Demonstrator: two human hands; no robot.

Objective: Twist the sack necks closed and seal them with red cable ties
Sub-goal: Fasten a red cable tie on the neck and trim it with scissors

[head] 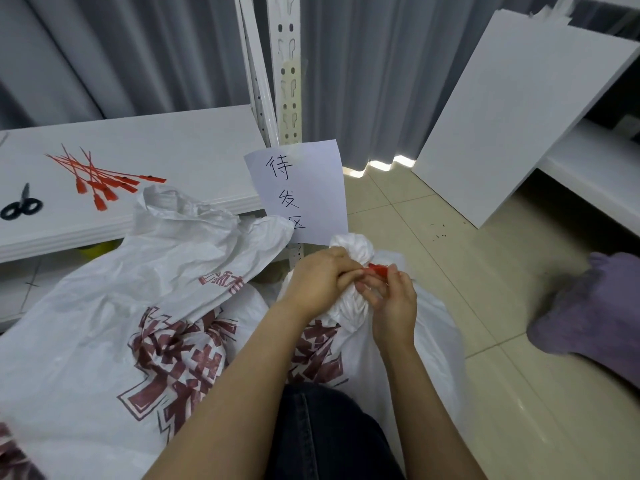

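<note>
"Down by the lap, just past the knee (325,434) in dark denim, what is being held?"

"The left hand (322,275) is curled round the sack neck (353,251), fingers closed tight just under the bunched top. I'd say that keeps the twist from unwinding. The right hand (391,299) pinches the red cable tie (379,270) between thumb and fingertips, right against that neck. Whether the tail is through its lock I can't tell, because the fingers cover it."

"And the sack itself?"

"The sack (433,341) stands on the tiled floor (450,237) against the knee, which puts the neck within easy reach of both hands. It looks like the fastening step."

"Anything left to do?"

"Just to the left, a second sack (121,306) printed in dark red slumps with its mouth open and crumpled. It's untied, so it's probably next. It presses against the first one and crowds the left forearm."

"Supplies?"

"Beyond it, on the low white shelf (190,140), spare red ties (100,181) lie in a loose bundle, with black scissors (20,204) near them. Reaching either means going over the open sack."

"Further off?"

"A handwritten paper sign (301,192) hangs on the shelf upright (285,81), just behind the neck. To the right, well apart, there's a foot in a purple sock (588,306). Past that a white board (512,126) leans — grey curtains (138,53) behind everything."
</note>
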